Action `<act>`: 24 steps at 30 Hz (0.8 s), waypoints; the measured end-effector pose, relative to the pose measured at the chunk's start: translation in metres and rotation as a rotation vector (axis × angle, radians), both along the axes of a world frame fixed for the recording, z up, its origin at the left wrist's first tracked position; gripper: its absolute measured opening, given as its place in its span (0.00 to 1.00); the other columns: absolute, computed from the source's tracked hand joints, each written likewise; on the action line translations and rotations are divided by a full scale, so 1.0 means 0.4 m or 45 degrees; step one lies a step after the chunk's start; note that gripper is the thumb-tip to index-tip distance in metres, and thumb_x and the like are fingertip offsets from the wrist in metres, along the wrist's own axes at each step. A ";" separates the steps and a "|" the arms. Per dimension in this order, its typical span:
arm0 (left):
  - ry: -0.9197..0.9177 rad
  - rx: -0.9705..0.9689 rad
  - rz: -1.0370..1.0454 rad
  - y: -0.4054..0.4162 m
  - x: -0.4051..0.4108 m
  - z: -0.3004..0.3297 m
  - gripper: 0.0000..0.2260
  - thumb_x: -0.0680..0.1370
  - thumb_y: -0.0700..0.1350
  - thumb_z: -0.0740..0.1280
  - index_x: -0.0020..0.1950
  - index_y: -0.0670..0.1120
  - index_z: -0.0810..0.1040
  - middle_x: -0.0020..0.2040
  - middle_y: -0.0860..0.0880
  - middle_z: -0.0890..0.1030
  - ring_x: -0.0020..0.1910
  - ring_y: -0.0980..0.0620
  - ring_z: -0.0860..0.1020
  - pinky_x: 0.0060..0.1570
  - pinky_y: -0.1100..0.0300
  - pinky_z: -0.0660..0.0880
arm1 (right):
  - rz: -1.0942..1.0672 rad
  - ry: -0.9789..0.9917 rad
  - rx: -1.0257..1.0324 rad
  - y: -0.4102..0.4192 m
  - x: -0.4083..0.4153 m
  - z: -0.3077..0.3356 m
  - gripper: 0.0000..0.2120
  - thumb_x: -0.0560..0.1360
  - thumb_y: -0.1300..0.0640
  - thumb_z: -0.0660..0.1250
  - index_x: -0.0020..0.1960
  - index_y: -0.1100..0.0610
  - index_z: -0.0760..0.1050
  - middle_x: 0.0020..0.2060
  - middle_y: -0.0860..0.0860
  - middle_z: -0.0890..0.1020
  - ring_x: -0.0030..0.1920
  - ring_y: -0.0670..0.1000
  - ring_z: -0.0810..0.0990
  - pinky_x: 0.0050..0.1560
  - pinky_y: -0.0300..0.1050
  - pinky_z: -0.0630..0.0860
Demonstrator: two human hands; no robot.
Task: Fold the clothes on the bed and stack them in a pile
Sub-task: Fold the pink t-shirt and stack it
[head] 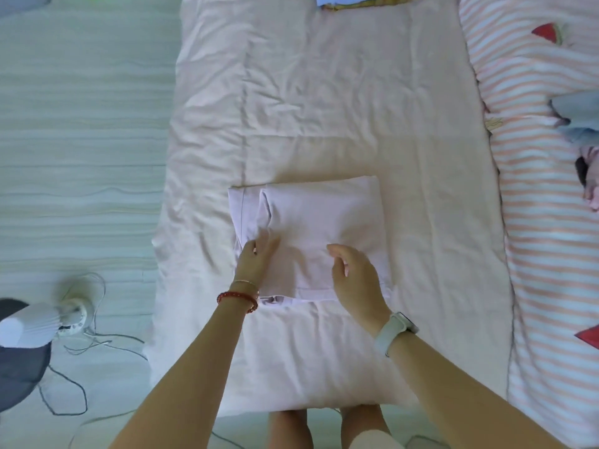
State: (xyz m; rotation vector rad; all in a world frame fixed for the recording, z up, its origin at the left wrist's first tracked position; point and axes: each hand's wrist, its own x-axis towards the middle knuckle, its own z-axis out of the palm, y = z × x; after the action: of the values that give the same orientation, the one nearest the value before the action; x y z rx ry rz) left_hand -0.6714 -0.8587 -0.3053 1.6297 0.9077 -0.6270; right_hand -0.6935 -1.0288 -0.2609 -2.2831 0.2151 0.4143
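A pale lilac garment (311, 218), folded into a rough rectangle, lies on the pale pink bed cover (324, 102). My left hand (257, 257) rests flat on its near left part with the fingers straight. My right hand (351, 270) hovers over its near right part with the fingers loosely curled and the thumb apart, holding nothing. At the far edge of the bed sits a stack of folded clothes (353, 0), blue on top, mostly cut off by the frame.
A pink-and-white striped quilt (534, 157) with watermelon prints lies along the right. Grey-blue clothing (580, 121) lies at its right edge. On the floor to the left stand a small white fan (48, 319) and loose cables (81, 351).
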 end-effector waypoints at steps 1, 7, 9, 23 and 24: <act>-0.018 0.193 -0.138 -0.017 0.003 -0.008 0.24 0.74 0.56 0.67 0.60 0.41 0.70 0.47 0.48 0.74 0.50 0.45 0.75 0.45 0.56 0.68 | 0.000 -0.046 -0.128 -0.016 -0.007 -0.012 0.15 0.76 0.68 0.58 0.60 0.62 0.76 0.55 0.57 0.80 0.58 0.59 0.74 0.58 0.41 0.68; -0.505 0.353 -0.006 -0.056 -0.035 0.006 0.03 0.79 0.40 0.60 0.51 0.41 0.70 0.32 0.53 0.68 0.33 0.52 0.66 0.33 0.61 0.62 | 0.169 -0.072 -0.597 -0.044 0.014 -0.049 0.23 0.78 0.61 0.57 0.73 0.55 0.63 0.72 0.59 0.62 0.72 0.60 0.58 0.69 0.60 0.58; -0.560 0.348 0.128 -0.024 -0.049 0.019 0.10 0.79 0.40 0.61 0.59 0.39 0.72 0.40 0.48 0.77 0.40 0.51 0.73 0.38 0.65 0.65 | 0.245 -0.054 -0.652 -0.025 0.030 -0.057 0.24 0.79 0.57 0.55 0.74 0.51 0.58 0.75 0.56 0.56 0.74 0.58 0.52 0.70 0.63 0.53; -0.390 0.720 -0.094 0.038 0.133 -0.032 0.16 0.76 0.54 0.65 0.54 0.41 0.75 0.53 0.45 0.74 0.57 0.44 0.71 0.54 0.53 0.65 | 0.284 -0.222 -0.753 0.020 0.165 -0.108 0.23 0.79 0.57 0.53 0.74 0.55 0.59 0.75 0.57 0.54 0.76 0.55 0.48 0.71 0.62 0.45; -0.374 0.700 -0.074 0.037 0.149 -0.041 0.14 0.77 0.53 0.64 0.48 0.41 0.75 0.50 0.45 0.73 0.55 0.43 0.71 0.52 0.54 0.65 | 0.307 -0.209 -0.769 0.018 0.178 -0.119 0.23 0.79 0.56 0.52 0.74 0.55 0.57 0.75 0.57 0.53 0.76 0.55 0.47 0.72 0.62 0.45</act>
State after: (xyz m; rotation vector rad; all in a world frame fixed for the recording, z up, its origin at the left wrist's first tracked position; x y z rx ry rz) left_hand -0.6120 -0.8441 -0.3216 2.1751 0.8583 -0.1643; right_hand -0.6222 -1.0217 -0.3085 -2.9385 -0.0291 0.3063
